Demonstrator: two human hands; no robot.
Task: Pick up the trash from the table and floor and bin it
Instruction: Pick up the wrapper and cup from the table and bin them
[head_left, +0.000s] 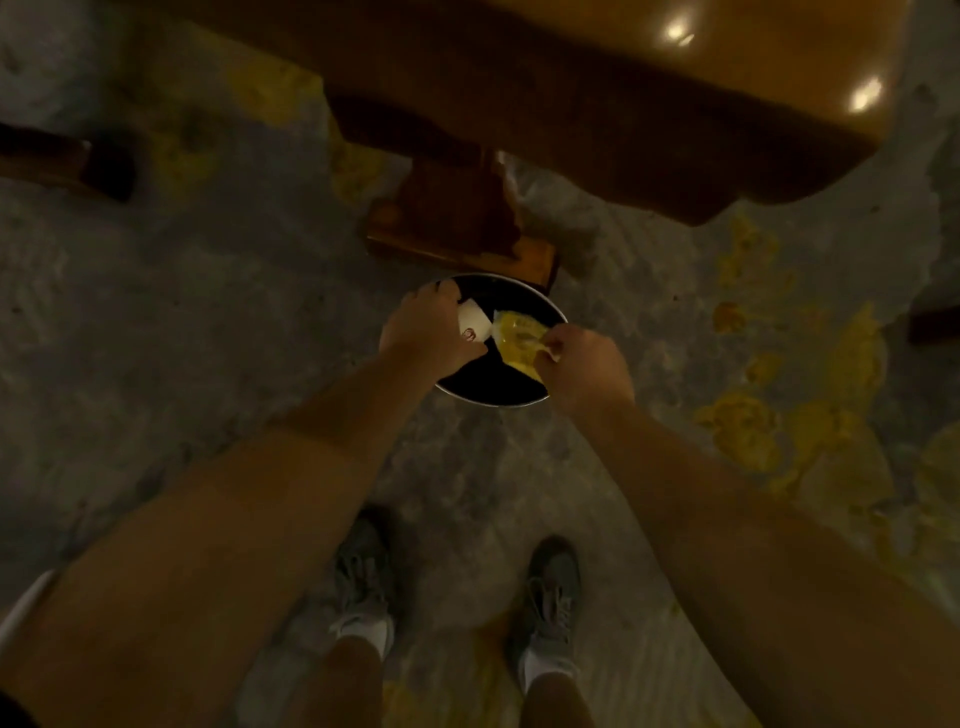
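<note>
Head view shows your left hand (431, 332) holding a white cup (474, 323) and your right hand (582, 366) pinching a yellow wrapper (517, 338) over the bin (550, 306), so both look almost binned; no other trash shows.

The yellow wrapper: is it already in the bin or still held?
Still held: the right hand pinches the yellow wrapper above the bin opening.
</note>
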